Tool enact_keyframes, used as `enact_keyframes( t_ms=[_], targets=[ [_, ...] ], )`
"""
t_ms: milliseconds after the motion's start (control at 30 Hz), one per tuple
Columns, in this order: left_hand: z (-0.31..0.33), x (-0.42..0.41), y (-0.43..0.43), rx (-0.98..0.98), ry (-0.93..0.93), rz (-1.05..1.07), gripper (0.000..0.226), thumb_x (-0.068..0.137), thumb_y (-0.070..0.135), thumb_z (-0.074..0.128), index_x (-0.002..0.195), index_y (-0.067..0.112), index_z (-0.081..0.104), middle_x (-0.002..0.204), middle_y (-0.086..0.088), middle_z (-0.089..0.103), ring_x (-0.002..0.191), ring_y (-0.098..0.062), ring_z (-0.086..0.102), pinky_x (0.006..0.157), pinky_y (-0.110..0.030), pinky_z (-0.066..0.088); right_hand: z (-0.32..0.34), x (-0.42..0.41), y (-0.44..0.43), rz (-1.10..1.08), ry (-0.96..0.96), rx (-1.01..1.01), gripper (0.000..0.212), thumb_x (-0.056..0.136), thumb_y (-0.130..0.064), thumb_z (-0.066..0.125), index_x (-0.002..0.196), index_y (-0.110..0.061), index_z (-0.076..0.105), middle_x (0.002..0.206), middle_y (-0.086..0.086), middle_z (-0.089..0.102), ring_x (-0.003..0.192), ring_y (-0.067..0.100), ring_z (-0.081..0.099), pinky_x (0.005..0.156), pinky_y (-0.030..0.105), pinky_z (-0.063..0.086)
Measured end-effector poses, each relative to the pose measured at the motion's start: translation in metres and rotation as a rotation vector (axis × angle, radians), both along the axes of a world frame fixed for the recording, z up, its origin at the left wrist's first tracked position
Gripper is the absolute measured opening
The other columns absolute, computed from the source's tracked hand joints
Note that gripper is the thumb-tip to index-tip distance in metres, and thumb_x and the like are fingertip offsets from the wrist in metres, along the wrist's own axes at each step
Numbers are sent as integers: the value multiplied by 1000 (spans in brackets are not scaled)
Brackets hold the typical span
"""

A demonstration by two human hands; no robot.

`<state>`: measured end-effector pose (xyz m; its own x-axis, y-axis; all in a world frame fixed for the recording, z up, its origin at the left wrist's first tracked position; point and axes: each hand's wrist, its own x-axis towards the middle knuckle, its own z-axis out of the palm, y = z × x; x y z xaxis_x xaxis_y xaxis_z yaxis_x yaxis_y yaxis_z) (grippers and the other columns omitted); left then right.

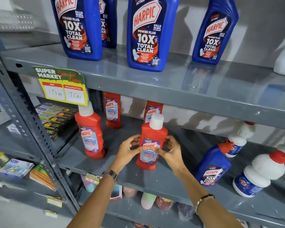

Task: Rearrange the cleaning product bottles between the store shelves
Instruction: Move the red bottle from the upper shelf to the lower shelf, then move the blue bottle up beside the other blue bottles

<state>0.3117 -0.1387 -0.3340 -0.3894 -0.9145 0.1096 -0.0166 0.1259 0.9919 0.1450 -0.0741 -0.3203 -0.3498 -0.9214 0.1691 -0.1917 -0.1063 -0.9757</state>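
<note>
Held bottle: red Harpic bathroom cleaner bottle [152, 142] with white cap, upright, base on the middle shelf [171, 176] near its front edge.
Left hand [130, 149]: on the bottle's left flank, fingers curled round to the label, closed on the bottle; metal wristwatch [109, 174] on the wrist.
Right hand [170, 149]: on the bottle's right flank, fingers wrapped toward the label front, closed on the same bottle; thin bracelet [204, 199] on the wrist.
Other red bottles: one red bottle at left [90, 132] standing near the shelf front, well apart from the held one; one rear red bottle [112, 110] further back; another back red bottle [152, 111] directly behind the held one, partly hidden by it.
Upper shelf [138, 79]: large blue Harpic Power Plus bottle [77, 27] at left, a second partly hidden behind it, central blue bottle [149, 33] in the middle, tilted blue bottle [215, 32] at right, leaning left.
Middle shelf, right side: small blue Harpic bottle [215, 163] with red-and-white cap, leaning; white bottles [260, 175] with red caps beside it.
Price tag [62, 86]: yellow and green "Super Market" card hanging from the upper shelf edge, handwritten 150 Rs and 75 Rs.
Neighbouring rack, left: stacked flat boxes [56, 119] on its shelf, more packets lower down, blurred.
Lower shelf: pastel containers [148, 200], partly hidden by the forearms.
</note>
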Motion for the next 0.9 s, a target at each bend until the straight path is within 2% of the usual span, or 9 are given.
enact_keyframes(
  t_ms=[133, 233, 333, 400, 500, 600, 700, 800, 900],
  targets=[
    [-4, -2, 3, 3, 30, 14, 43, 74, 12, 73, 112, 24, 54, 113, -6, 65, 102, -10, 61, 86, -23, 52, -2, 1, 0, -3, -1, -13, 42, 69, -10, 81, 93, -32, 55, 98, -14, 66, 82, -2, 69, 63, 10, 55],
    [-5, -2, 3, 5, 42, 17, 43, 75, 11, 72, 112, 23, 54, 114, -7, 64, 105, -15, 61, 88, -26, 52, -2, 2, 0, 5, 3, -26, 42, 70, -9, 80, 94, -32, 54, 98, -13, 66, 83, -5, 68, 64, 10, 55],
    [-4, -5, 11, -13, 49, 43, 43, 77, 10, 70, 116, 21, 53, 118, -6, 62, 111, -18, 58, 92, -34, 52, 1, 1, 3, 23, 21, -33, 47, 69, -11, 81, 99, -31, 52, 102, -10, 64, 86, 1, 68, 67, 11, 55],
    [-7, -9, 25, -49, 105, 159, 48, 78, 10, 69, 122, 21, 51, 125, -1, 57, 113, -11, 55, 89, -25, 52, 3, 1, 9, 20, 65, -47, 54, 68, -14, 82, 107, -29, 49, 107, -14, 60, 94, 2, 63, 71, 7, 51],
    [-12, -23, 61, -171, 281, 514, 51, 76, 6, 70, 115, 33, 51, 122, 7, 52, 110, -8, 55, 86, -16, 49, 7, -4, 28, -99, 261, -103, 59, 69, -27, 82, 118, -24, 49, 116, -13, 54, 109, 6, 53, 86, 9, 39],
    [-17, -52, 100, -265, 336, 660, 49, 74, -1, 70, 104, 34, 53, 112, 14, 51, 102, -23, 56, 84, -31, 50, 18, -14, 53, -285, 560, -271, 57, 74, -40, 73, 122, -20, 51, 123, -9, 51, 114, 2, 42, 92, 16, 37],
    [-17, -94, 126, -273, 345, 471, 44, 75, -5, 68, 106, 24, 56, 111, 17, 52, 96, -17, 58, 80, -26, 50, 24, -36, 83, -453, 623, -358, 53, 75, -42, 68, 120, -20, 51, 128, 1, 54, 118, 7, 43, 100, 21, 33],
    [-10, -131, 131, -275, 294, 223, 50, 78, -2, 67, 113, 31, 55, 117, 7, 52, 101, -12, 58, 83, -20, 50, 21, -69, 110, -547, 568, -347, 54, 75, -42, 68, 120, -17, 51, 129, 2, 53, 122, 11, 44, 103, 24, 33],
    [-11, -155, 126, -166, 235, 26, 55, 81, 7, 66, 118, 43, 47, 125, 10, 49, 114, -4, 53, 94, -19, 45, 11, -107, 131, -600, 459, -265, 62, 72, -34, 74, 124, -11, 49, 129, -3, 48, 123, 15, 44, 103, 44, 41]
  ],
)
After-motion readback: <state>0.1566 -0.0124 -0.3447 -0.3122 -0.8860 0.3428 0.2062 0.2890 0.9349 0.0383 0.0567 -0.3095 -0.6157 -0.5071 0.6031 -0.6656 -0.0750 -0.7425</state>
